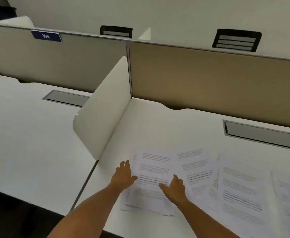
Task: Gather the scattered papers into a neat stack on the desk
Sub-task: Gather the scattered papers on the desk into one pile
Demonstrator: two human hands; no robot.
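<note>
Papers overlap across desk at lower right | left stack between both hands | divider centre-left | partition behind, upper frame

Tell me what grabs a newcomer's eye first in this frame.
Two bare hands, left hand and right hand, lie flat on the leftmost sheet of printed papers fanned across the white desk. A curved white divider stands just left.

1. Both bare forearms reach forward from the bottom edge, angled toward each other.
2. Left hand lies flat, fingers extended, thumb spread rightward.
3. Right hand lies palm-down, fingers together, thumb pointing left.
</note>
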